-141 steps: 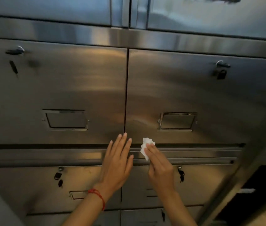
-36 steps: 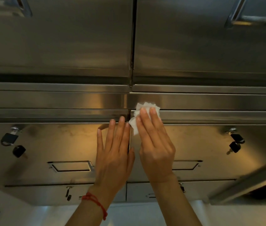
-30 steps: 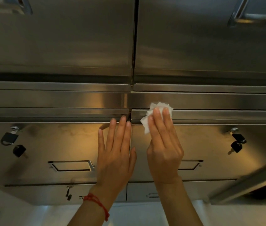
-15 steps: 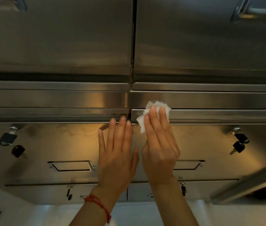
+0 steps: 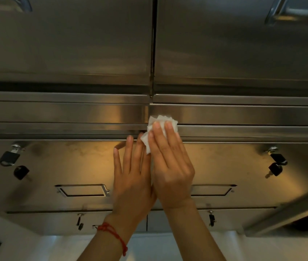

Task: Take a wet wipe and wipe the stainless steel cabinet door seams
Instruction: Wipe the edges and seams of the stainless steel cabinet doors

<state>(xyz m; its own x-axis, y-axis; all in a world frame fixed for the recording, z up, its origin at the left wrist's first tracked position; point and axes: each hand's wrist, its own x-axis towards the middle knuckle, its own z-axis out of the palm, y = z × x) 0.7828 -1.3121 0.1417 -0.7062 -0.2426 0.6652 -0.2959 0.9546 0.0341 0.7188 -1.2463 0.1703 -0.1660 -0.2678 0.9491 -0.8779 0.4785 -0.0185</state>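
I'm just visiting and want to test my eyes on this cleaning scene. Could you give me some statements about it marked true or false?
1. The right hand presses a white wipe against the cabinet. True.
2. The left hand grips a door handle. False: it lies flat on the steel door.
3. The left wrist wears a red string bracelet. True.
4. The wipe is blue. False: white.
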